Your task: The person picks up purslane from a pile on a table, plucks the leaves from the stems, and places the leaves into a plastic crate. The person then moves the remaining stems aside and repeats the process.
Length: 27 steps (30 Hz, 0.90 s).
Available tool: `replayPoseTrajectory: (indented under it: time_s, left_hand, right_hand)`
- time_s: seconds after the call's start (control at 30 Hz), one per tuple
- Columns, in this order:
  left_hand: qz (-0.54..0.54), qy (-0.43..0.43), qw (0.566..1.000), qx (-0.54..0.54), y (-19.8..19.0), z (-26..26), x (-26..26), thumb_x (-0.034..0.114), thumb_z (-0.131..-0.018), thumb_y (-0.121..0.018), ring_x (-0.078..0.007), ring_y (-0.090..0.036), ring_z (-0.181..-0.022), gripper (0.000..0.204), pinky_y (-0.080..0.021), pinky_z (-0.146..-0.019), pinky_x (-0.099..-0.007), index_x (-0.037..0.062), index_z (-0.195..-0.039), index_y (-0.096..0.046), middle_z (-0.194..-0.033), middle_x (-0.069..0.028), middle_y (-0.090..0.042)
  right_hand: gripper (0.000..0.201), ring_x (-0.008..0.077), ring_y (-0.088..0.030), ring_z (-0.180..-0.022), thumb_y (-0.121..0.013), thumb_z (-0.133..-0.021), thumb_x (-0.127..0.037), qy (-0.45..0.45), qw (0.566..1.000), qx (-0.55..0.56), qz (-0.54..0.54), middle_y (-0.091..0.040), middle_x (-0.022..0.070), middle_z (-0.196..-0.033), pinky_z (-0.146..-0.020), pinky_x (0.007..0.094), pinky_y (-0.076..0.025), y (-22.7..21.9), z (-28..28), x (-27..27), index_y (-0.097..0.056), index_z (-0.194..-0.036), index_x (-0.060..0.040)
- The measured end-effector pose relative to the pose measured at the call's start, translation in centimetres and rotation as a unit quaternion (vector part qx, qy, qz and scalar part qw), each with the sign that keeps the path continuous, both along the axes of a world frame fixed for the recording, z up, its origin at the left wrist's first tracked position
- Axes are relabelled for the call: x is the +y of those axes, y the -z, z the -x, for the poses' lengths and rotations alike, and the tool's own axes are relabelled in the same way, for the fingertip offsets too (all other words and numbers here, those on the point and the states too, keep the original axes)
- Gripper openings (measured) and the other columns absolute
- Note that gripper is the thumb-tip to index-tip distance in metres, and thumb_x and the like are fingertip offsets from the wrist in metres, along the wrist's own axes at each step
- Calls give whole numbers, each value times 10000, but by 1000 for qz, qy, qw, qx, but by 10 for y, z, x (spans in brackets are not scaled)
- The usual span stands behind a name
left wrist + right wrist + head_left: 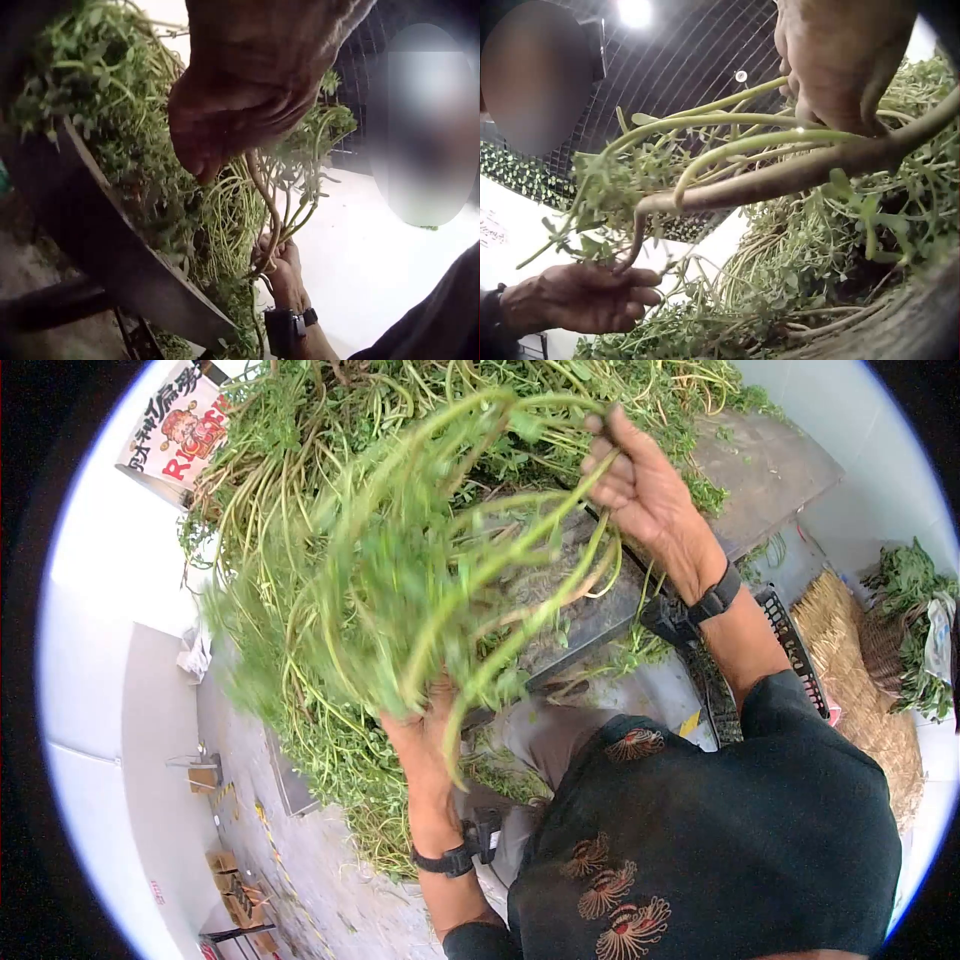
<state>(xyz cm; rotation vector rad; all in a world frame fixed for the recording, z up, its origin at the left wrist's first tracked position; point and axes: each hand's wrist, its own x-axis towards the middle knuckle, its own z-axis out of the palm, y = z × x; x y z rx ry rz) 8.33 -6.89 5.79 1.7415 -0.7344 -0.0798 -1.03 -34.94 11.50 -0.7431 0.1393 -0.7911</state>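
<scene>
A bunch of leafy green purslane (400, 575) with thick, pale stems spans the space between my hands, blurred in the head view. My right hand (640, 490) grips the stems at the upper right, thumb on top. Lower down, my left hand (425, 725) holds the other side of the bunch, its fingers partly hidden by leaves. In the right wrist view a thick brownish stem (765, 184) runs from the right hand to the left hand (585, 296), whose fingers curl about its thin end. Behind lies a big heap of purslane (300, 420).
The heap covers most of a dark tabletop (775, 480) and hangs over its edge. A black plastic crate (795, 650) stands at the right beside a straw mat (850, 670) and another leafy bundle (915, 610). Cardboard boxes (235, 900) sit along the left wall.
</scene>
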Motion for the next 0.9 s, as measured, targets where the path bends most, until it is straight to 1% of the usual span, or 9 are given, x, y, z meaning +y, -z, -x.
replayPoseTrajectory:
  time_s: [0.03,0.1,0.2,0.47,0.53,0.67,0.7,0.77,0.9]
  left_hand:
    - [0,1,1000,-2,11,-2,3,146,-872,-600,-157,-598,-879,252,-474,-781,-276,11,-1083,-626,-998,-87,-643]
    - [148,113,971,150,45,4,31,211,-891,-564,-156,-600,-845,287,-486,-748,-263,24,-1106,-599,-992,-89,-638]
    - [353,263,823,360,69,16,60,309,-919,-511,-156,-603,-794,348,-503,-697,-243,44,-1140,-559,-984,-93,-629]
    - [172,195,895,363,28,3,-4,311,-917,-507,-152,-604,-786,368,-511,-668,-244,31,-1153,-536,-1000,-104,-628]
    - [119,176,907,363,20,9,-4,312,-916,-506,-151,-604,-783,373,-513,-659,-244,27,-1157,-530,-1005,-107,-627]
    - [11,137,924,358,0,7,-21,313,-915,-503,-149,-605,-779,385,-517,-643,-245,20,-1165,-517,-1015,-113,-626]
    - [10,136,923,360,7,6,-19,313,-915,-503,-149,-605,-779,385,-517,-643,-245,20,-1165,-517,-1015,-113,-626]
    - [284,169,826,457,17,6,-17,241,-886,-575,-145,-575,-607,368,-461,-517,-216,-29,-1133,-534,-788,-102,-636]
    - [212,261,809,483,4,4,-21,234,-901,-545,-127,-550,-541,376,-439,-480,-204,-77,-1111,-530,-685,-87,-607]
  right_hand:
    - [328,32,-310,-442,-580,-894,-330,-55,998,-41,11,-357,-56,-547,-363,167,-249,9,-5,-5,-568,-953,-8]
    - [331,35,-299,-433,-589,-888,-333,-90,995,-48,17,-343,-56,-534,-364,166,-249,12,-6,-2,-565,-951,-8]
    - [334,19,-324,-468,-587,-892,-317,-184,978,-84,52,-335,-70,-535,-363,162,-247,17,-8,-3,-563,-946,12]
    - [285,-6,-266,-417,-615,-873,-329,-161,973,54,157,-403,-93,-593,-366,164,-214,31,-29,10,-590,-917,-48]
    - [237,22,-387,-511,-594,-889,-289,-187,962,59,188,-507,-39,-683,-389,175,-275,34,-30,9,-569,-923,-56]
    - [252,21,-379,-502,-595,-889,-290,-137,970,41,196,-463,-51,-620,-393,180,-277,33,-31,11,-576,-908,-39]
    - [268,16,-358,-475,-593,-891,-289,-121,973,53,189,-441,-63,-597,-387,176,-270,31,-31,9,-582,-926,-24]
    - [280,13,-338,-458,-591,-892,-295,-85,979,55,177,-430,-66,-584,-383,174,-261,27,-31,4,-583,-937,-19]
    - [318,4,-263,-411,-606,-883,-307,-20,985,46,165,-384,-78,-549,-376,182,-217,30,-30,-4,-590,-964,0]
